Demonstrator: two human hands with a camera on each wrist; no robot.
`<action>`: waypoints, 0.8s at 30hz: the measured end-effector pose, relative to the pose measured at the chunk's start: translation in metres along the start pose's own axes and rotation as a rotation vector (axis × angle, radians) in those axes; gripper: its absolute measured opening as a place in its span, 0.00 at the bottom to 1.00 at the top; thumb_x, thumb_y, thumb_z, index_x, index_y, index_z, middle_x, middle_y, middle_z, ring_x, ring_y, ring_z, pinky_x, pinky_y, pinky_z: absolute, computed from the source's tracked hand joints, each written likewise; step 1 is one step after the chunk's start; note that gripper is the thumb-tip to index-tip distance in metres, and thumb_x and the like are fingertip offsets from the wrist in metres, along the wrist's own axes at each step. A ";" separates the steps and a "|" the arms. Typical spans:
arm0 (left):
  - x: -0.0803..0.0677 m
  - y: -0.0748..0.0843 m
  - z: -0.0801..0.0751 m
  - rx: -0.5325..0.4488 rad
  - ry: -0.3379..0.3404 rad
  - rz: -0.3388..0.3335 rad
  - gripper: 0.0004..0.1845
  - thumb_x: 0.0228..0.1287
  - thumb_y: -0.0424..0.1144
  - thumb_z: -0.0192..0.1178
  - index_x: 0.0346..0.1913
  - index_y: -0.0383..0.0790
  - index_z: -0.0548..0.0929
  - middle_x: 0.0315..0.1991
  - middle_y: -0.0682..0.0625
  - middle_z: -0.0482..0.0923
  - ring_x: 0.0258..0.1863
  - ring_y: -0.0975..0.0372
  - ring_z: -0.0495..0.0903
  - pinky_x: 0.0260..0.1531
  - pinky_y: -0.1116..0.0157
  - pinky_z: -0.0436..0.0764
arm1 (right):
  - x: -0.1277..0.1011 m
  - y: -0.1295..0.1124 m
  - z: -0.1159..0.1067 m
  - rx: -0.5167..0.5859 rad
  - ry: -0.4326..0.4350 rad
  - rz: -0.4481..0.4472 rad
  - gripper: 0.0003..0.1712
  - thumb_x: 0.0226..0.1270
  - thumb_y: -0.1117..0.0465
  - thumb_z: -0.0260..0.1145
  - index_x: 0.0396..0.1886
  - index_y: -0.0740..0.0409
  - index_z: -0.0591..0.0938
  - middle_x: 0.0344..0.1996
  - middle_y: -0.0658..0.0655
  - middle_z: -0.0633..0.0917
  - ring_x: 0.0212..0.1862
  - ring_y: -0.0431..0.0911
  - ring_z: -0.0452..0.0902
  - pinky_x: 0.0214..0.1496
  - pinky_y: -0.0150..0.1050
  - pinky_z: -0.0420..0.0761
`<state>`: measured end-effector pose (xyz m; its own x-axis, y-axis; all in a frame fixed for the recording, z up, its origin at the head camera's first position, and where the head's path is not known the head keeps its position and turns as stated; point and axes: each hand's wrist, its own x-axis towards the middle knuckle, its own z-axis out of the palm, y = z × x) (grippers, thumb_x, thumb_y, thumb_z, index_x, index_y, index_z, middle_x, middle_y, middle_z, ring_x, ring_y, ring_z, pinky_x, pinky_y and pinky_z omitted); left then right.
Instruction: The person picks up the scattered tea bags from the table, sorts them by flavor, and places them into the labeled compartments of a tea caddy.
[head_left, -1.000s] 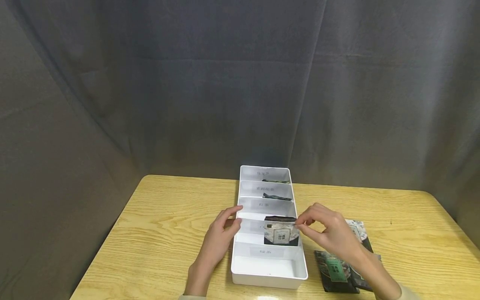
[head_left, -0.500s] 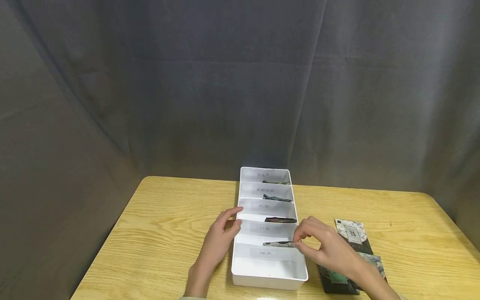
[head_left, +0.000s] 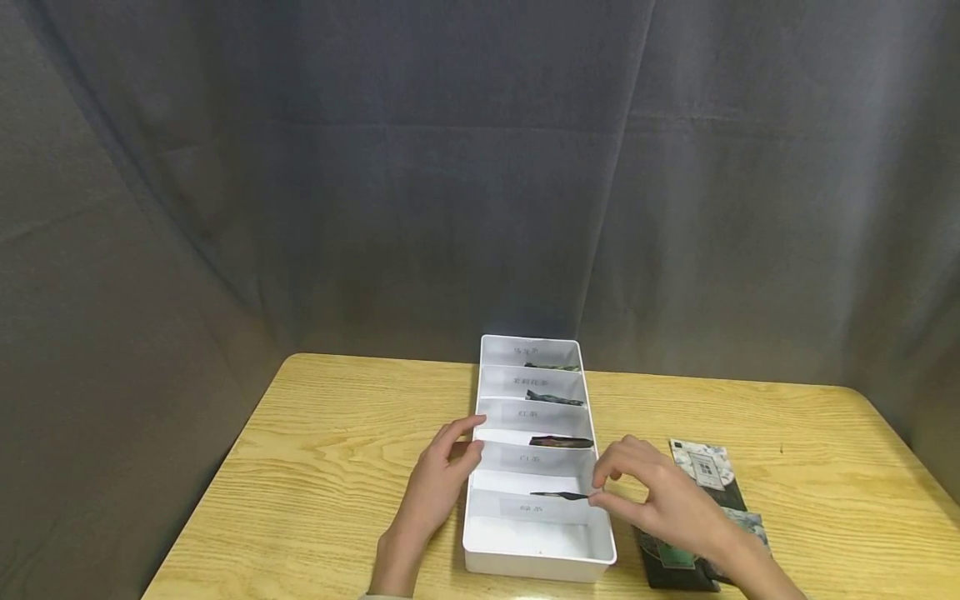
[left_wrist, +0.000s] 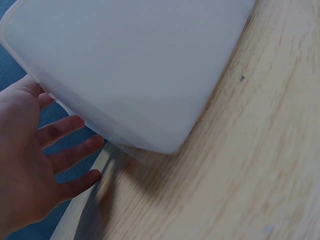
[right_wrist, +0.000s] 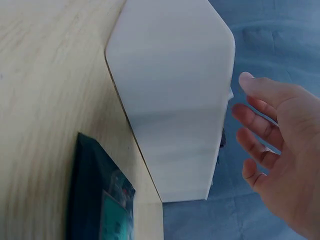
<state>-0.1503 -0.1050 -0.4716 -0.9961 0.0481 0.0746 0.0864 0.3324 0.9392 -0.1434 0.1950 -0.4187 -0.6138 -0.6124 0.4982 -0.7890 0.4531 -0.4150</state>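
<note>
A long white divided box [head_left: 540, 565] stands on the table, its compartments marked with paper labels. My left hand [head_left: 438, 479] rests at the box's left rim, fingers loosely spread; the left wrist view shows them along the outer wall. At the right rim is my right hand [head_left: 660, 492], thumb and fingers slightly apart. In the right wrist view nothing shows between them. Beside the thumb, a dark tea packet [head_left: 558, 496] sits in the second compartment from the front, only its top edge showing. Another tea packet [head_left: 561, 442] stands one compartment farther back.
To the right of the box lie several tea packets, among them a white and black one [head_left: 705, 467] and a green-labelled one [head_left: 675, 557], partly hidden by my right arm. Two back compartments hold packets [head_left: 555, 399]. A dark curtain [head_left: 450, 208] hangs behind the table [head_left: 337, 467].
My right hand has lowered the white and black tea packet into the second compartment from the front, and its fingers have parted from it. My left hand has stayed at the rim.
</note>
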 end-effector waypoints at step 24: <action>-0.001 0.002 0.000 0.002 0.005 -0.014 0.19 0.73 0.52 0.56 0.64 0.67 0.75 0.64 0.57 0.74 0.58 0.58 0.79 0.57 0.54 0.80 | -0.016 0.030 -0.039 -0.142 0.078 0.216 0.19 0.57 0.64 0.76 0.39 0.33 0.82 0.35 0.35 0.83 0.36 0.33 0.73 0.36 0.25 0.72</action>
<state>-0.1488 -0.1047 -0.4694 -0.9973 0.0391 0.0626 0.0721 0.3345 0.9396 -0.1583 0.2438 -0.4093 -0.7641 -0.4426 0.4694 -0.6325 0.6573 -0.4098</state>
